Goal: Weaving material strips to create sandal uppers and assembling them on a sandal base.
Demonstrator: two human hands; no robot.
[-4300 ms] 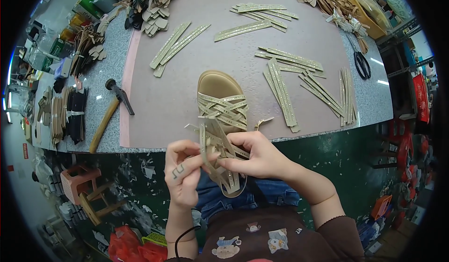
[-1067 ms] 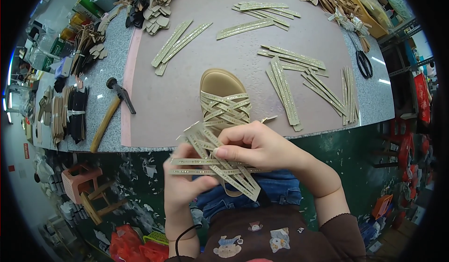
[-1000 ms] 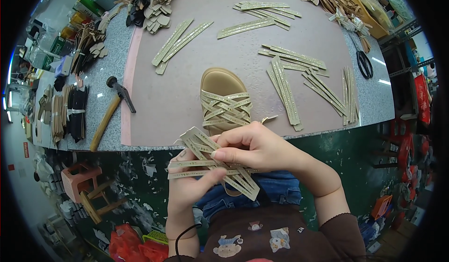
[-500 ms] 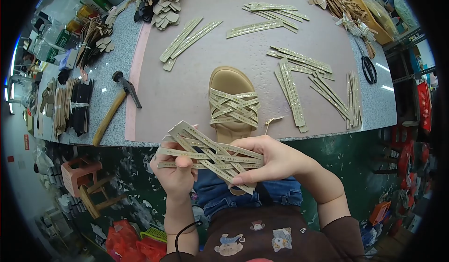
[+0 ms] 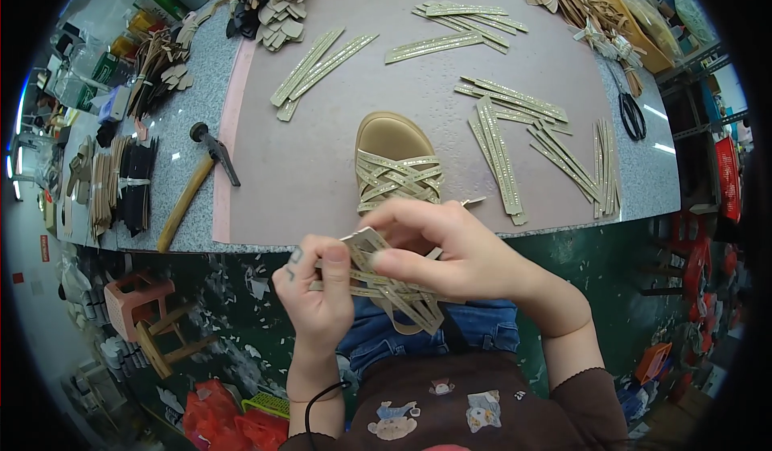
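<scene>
Over my lap, my left hand [image 5: 316,284] pinches the left ends of a bundle of crossed, pale gold sandal straps [image 5: 408,304] dotted with shiny studs. My right hand [image 5: 450,246] reaches over its top, thumb pressed on the straps and fingers curled behind them. The fingertips of that hand are partly hidden. Just beyond my hands, on the table, lies a tan sandal [image 5: 394,139] with similar straps woven across its front; my right hand covers its rear part.
Several groups of loose gold straps [image 5: 498,157] lie on the mat [image 5: 322,153]. A hammer [image 5: 186,197] rests at the left, near bundles of strips [image 5: 135,181]. Black-handled scissors [image 5: 632,117] lie at the right edge. A pink stool [image 5: 138,296] stands on the floor at the left.
My right hand has moved left and up from the straps' right end to their upper side. The strap bundle has turned and is more covered, with my left fingers closed tighter on it.
</scene>
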